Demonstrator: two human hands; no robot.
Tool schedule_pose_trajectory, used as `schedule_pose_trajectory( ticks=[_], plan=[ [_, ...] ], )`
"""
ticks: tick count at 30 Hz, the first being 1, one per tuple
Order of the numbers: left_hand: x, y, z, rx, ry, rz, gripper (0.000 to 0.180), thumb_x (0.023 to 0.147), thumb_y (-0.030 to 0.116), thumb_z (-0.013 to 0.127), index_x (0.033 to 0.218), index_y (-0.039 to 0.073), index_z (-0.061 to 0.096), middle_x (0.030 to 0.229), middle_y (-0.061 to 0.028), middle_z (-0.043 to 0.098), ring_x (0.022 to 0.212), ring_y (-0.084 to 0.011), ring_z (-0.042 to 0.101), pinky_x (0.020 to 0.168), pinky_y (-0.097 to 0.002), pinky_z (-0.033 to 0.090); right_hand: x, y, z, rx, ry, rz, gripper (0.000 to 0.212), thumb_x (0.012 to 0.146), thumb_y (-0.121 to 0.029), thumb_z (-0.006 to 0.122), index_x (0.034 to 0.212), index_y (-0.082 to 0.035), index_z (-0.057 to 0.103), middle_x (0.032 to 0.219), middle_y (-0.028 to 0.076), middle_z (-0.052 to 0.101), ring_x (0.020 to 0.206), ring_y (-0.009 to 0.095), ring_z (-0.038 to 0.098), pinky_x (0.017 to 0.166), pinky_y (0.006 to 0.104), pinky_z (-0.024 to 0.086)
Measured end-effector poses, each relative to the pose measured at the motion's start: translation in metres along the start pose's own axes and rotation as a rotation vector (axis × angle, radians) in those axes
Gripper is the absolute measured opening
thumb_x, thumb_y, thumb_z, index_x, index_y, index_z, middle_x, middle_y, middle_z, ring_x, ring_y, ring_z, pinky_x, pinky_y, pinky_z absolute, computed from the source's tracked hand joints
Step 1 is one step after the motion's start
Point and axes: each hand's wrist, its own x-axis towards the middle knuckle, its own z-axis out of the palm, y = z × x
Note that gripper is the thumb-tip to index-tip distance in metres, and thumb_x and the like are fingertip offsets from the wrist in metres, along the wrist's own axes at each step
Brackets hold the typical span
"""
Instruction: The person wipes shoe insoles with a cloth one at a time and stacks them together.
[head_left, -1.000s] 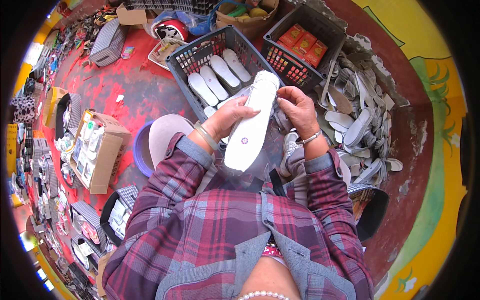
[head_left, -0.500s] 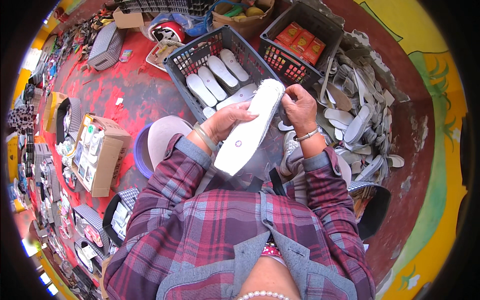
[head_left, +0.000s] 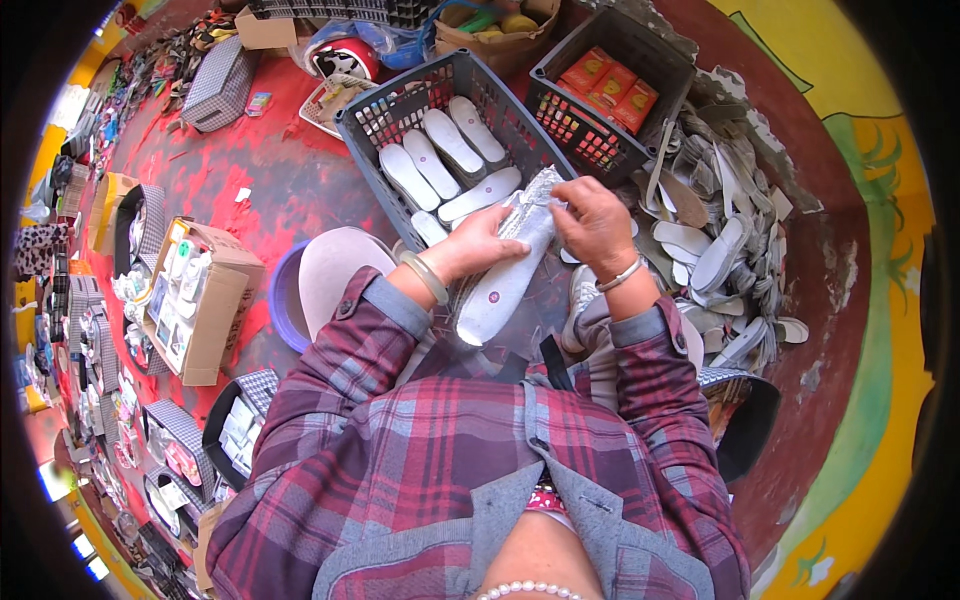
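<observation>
My left hand [head_left: 482,243] grips a white insole [head_left: 500,290] with a small round mark on its lower part, the thumb lying across its face. The insole slants up to the right over my lap, and layered edges show along its left side. At its ragged upper end, my right hand [head_left: 600,228] has its fingers curled together close to the edge. Whatever is between those fingertips is too small to make out. Just beyond stands a dark grey plastic crate [head_left: 366,160] with several similar white insoles [head_left: 430,165] lying in it.
Against the wall on the right lies a heap of grey and white insoles [head_left: 720,250]. A second crate [head_left: 640,150] holds red boxes [head_left: 610,90]. To my left are a purple basin [head_left: 287,300], a cardboard box [head_left: 222,310] of small packages, and several checked bins [head_left: 240,410].
The insole has turned in my left hand and shifted slightly right, so its face looks greyer and its layered left side shows. My right fingers have moved over its upper end.
</observation>
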Motion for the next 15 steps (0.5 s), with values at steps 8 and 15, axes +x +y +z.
schedule_pose_trajectory(
  ticks=[8,15],
  plan=[
    [-0.002,0.006,-0.003,0.247,-0.068,0.053,0.065,0.072,0.026,0.070,0.124,-0.003,0.045,0.106,-0.0226,0.060,0.099,-0.0291,0.060,0.087,-0.0355,0.046,-0.004,-0.002,0.016,-0.339,-0.030,-0.212,0.007,0.075,-0.016,0.060,0.074,-0.011,0.055,0.075,0.006,0.055,0.074,0.025,0.057,0.064,0.0373,0.044],
    [-0.015,0.016,0.005,0.541,-0.162,0.100,0.063,0.075,0.023,0.062,0.129,0.001,0.038,0.096,-0.0265,0.061,0.093,-0.0414,0.058,0.083,-0.0426,0.047,0.001,0.025,0.013,-0.362,0.170,0.097,0.009,0.073,-0.017,0.058,0.072,-0.009,0.055,0.073,0.009,0.056,0.070,0.031,0.057,0.062,0.0422,0.045]
  ],
)
